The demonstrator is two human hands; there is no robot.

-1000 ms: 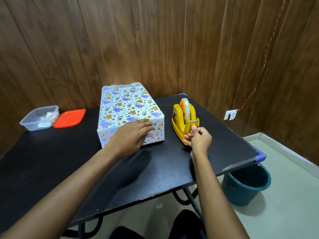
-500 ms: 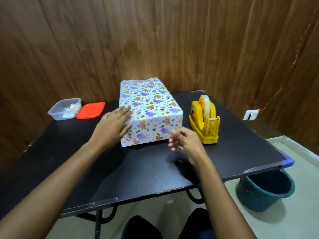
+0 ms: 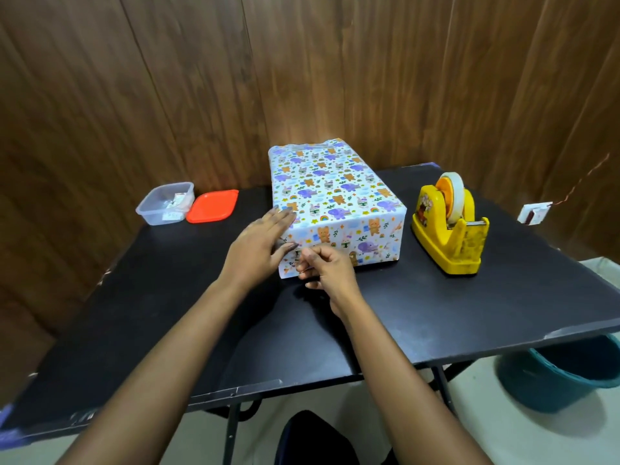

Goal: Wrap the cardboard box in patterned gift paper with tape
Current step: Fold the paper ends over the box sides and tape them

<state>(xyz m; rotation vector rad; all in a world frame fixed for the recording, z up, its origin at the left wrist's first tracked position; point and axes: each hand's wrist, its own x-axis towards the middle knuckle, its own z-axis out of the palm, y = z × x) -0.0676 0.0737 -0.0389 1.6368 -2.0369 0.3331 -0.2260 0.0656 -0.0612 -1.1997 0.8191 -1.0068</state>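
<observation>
Wrapped box (image 3: 335,196) on black table (image 3: 436,313), wooden walls (image 3: 201,78).

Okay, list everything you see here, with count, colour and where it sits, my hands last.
wrapped box: one, white animal-print paper, middle of table
tape dispenser: one, yellow, right of the box, apart from it
container: one, clear, lidless, table's far left
lid: one, orange-red, flat beside the container
table: one, black, centre of view
bucket: one, teal, floor below table's right corner
wall plate: one, white, wall at right
left hand: one, fingers flat on box's near-left corner
right hand: one, fingertips pinched at box's near face; anything held too small to tell
</observation>
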